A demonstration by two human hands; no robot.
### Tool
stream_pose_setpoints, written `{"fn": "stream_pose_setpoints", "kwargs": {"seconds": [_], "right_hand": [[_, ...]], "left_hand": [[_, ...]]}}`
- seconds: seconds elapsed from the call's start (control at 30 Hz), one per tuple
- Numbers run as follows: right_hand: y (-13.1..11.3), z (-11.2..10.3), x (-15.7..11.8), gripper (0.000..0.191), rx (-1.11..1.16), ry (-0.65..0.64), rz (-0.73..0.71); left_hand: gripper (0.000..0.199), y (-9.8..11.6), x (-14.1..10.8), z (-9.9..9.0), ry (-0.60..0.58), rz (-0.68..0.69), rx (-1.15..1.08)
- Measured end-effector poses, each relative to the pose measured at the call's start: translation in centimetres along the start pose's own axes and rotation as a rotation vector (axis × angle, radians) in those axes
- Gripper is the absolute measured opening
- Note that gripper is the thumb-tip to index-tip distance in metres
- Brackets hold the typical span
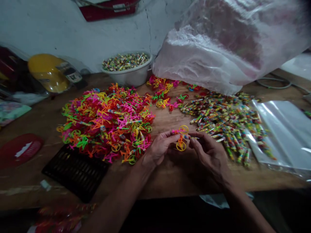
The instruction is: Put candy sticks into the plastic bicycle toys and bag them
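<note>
Over the table's middle, my left hand (161, 145) is closed in a pinch on a small plastic toy (181, 145) with round yellow wheels and pink and orange parts, like a tiny bicycle. My right hand (209, 152) pinches a slim printed tube (187, 137) whose end meets the toy; whether the two are joined I cannot tell. Left of my hands is a heap of similar bright toys (109, 119), some with tubes in them. Many patterned tubes (223, 121) lie in a pile to the right.
A grey-white basin (130, 76) full of small tubes stands against the wall. A large clear plastic bag (201, 61) bulges at the back right, and flat plastic bags (286, 129) lie at the right. A black slotted tray (75, 173) and a red lid-like disc (20, 150) are at the left.
</note>
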State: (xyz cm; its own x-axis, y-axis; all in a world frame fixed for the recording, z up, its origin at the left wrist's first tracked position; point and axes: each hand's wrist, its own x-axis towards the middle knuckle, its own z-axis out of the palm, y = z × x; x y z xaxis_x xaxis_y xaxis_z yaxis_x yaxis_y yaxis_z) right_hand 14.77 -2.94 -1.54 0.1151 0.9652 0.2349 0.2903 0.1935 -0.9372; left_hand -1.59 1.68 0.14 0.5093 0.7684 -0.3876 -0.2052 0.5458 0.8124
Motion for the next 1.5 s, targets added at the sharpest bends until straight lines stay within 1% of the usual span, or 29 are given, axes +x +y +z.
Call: {"fn": "stream_pose_setpoints", "kwargs": {"seconds": [0.07, 0.13, 0.27, 0.4, 0.5, 0.57, 0.73, 0.9, 1.17, 1.23, 1.3, 1.37, 1.4, 1.43, 1.5], "right_hand": [[0.0, -0.2, -0.4, 0.021, -0.042, -0.039, -0.029], [0.0, -0.4, -0.7, 0.021, -0.023, -0.062, 0.0], [0.5, -0.6, -1.3, 0.023, 0.055, -0.053, 0.113], [1.0, -0.2, -1.9, 0.026, 0.056, -0.001, 0.109], [0.9, 0.3, -2.3, 0.024, -0.023, 0.07, 0.044], [0.8, 0.4, -2.5, 0.021, -0.098, 0.08, -0.029], [1.1, -0.3, -2.7, 0.021, -0.225, 0.045, -0.151], [1.2, -0.8, -3.4, 0.024, -0.391, 0.025, -0.267], [1.9, -1.4, -4.1, 0.029, -0.489, -0.048, -0.417], [2.1, -1.6, -4.2, 0.03, -0.502, -0.058, -0.427], [1.8, -1.6, -4.1, 0.027, -0.491, -0.049, -0.401], [1.2, -1.2, -3.9, 0.024, -0.443, -0.042, -0.327], [0.8, -1.0, -3.8, 0.022, -0.41, -0.036, -0.287], [0.5, -0.9, -3.5, 0.023, -0.383, -0.021, -0.254], [0.2, -1.1, -2.9, 0.029, -0.377, 0.044, -0.239]], "left_hand": [[0.025, -0.1, -0.1, -0.1, 0.022, 0.006, -0.001], [0.024, -0.2, -0.2, -0.2, 0.011, -0.019, -0.015], [0.024, -0.5, -0.5, 0.0, 0.009, -0.036, -0.024], [0.027, -0.9, -0.7, 0.2, 0.002, -0.032, -0.013], [0.027, -1.2, -0.7, 0.3, -0.006, -0.053, -0.025], [0.027, -1.3, -0.7, 0.3, -0.011, -0.066, -0.035], [0.025, -1.4, -0.4, 0.6, -0.029, -0.076, -0.038], [0.026, -1.5, 0.0, 0.8, -0.042, -0.141, -0.026], [0.031, -2.2, -0.1, 0.7, -0.063, -0.164, -0.02], [0.033, -2.4, 0.0, 0.8, -0.065, -0.172, -0.027], [0.033, -2.5, 0.1, 1.1, -0.068, -0.17, -0.022], [0.034, -2.1, 0.0, 1.4, -0.062, -0.142, 0.034], [0.034, -1.5, -0.2, 1.5, -0.044, -0.11, 0.094], [0.035, -0.6, -0.5, 1.5, -0.013, -0.067, 0.155], [0.032, 2.1, -1.7, 0.7, 0.123, 0.096, 0.322]]}}
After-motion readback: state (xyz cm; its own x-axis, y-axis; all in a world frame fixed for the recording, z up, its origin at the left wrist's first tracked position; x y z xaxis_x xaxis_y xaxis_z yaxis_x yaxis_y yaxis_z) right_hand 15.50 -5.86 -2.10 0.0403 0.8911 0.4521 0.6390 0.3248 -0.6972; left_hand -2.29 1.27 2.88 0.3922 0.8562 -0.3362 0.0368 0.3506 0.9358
